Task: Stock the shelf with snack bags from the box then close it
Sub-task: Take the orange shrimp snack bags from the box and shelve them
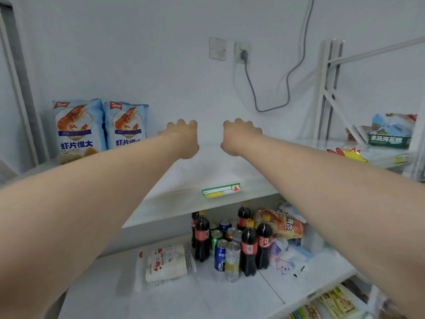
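I have both arms stretched over the white upper shelf board [207, 171]. The left hand [184, 139] and right hand [239, 138] sit side by side but apart, knuckles up, with the fingers curled under into fists and nothing visible in either. A pale blue prawn-print snack bag [78, 130] stands upright at the shelf's back left. A second matching bag [127, 125] touches it, left of the left hand. Dark cola bottles [248, 247] and drink cans [220, 254] crowd the lower shelf.

Glossy, probably plastic snack bags [78, 127]
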